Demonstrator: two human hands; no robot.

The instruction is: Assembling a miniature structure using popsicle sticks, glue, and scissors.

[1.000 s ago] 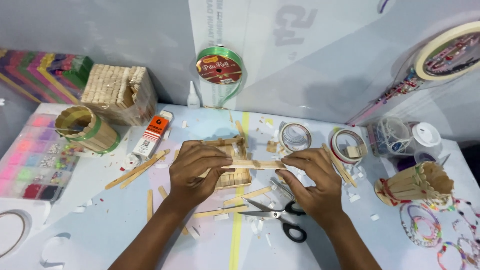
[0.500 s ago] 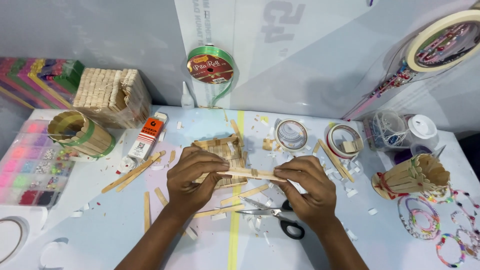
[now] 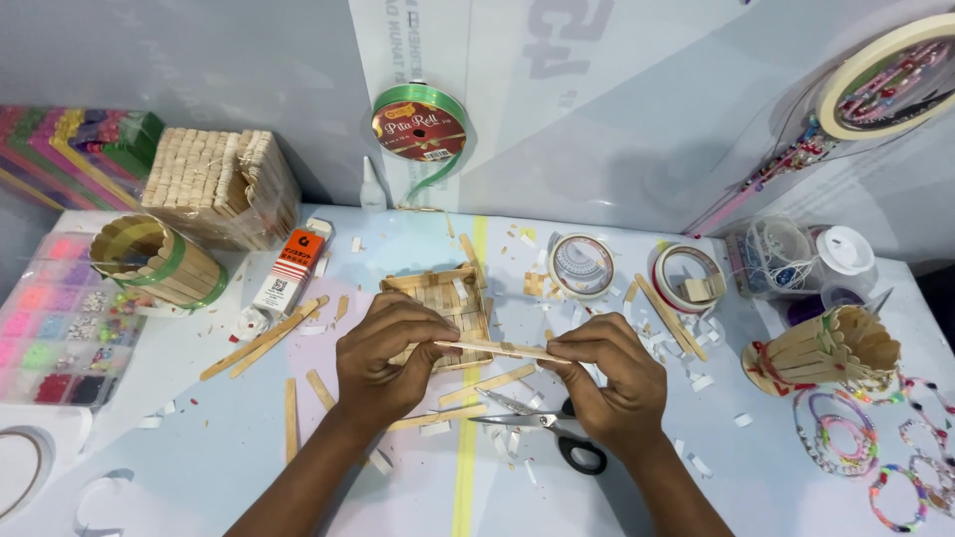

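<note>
My left hand (image 3: pixel 390 355) and my right hand (image 3: pixel 607 383) pinch the two ends of a thin wooden craft stick (image 3: pixel 500 349) and hold it level above the table. Just behind the stick lies a small square frame of glued wooden sticks (image 3: pixel 444 294), partly hidden by my left fingers. Black-handled scissors (image 3: pixel 542 431) lie open on the table under my right hand. Loose sticks (image 3: pixel 261 340) are scattered to the left of my left hand.
A stick-built cup (image 3: pixel 151 261), a bundle of sticks (image 3: pixel 221 185), a glue tube (image 3: pixel 290 265) and a bead box (image 3: pixel 55 333) are at left. Tape rolls (image 3: pixel 582 266), a green ribbon spool (image 3: pixel 419 124), another stick cup (image 3: pixel 822 350) and bracelets (image 3: pixel 834 443) are at right.
Both hands have come nearer to me and lower in view with the stick held between them. The camera view shifted slightly.
</note>
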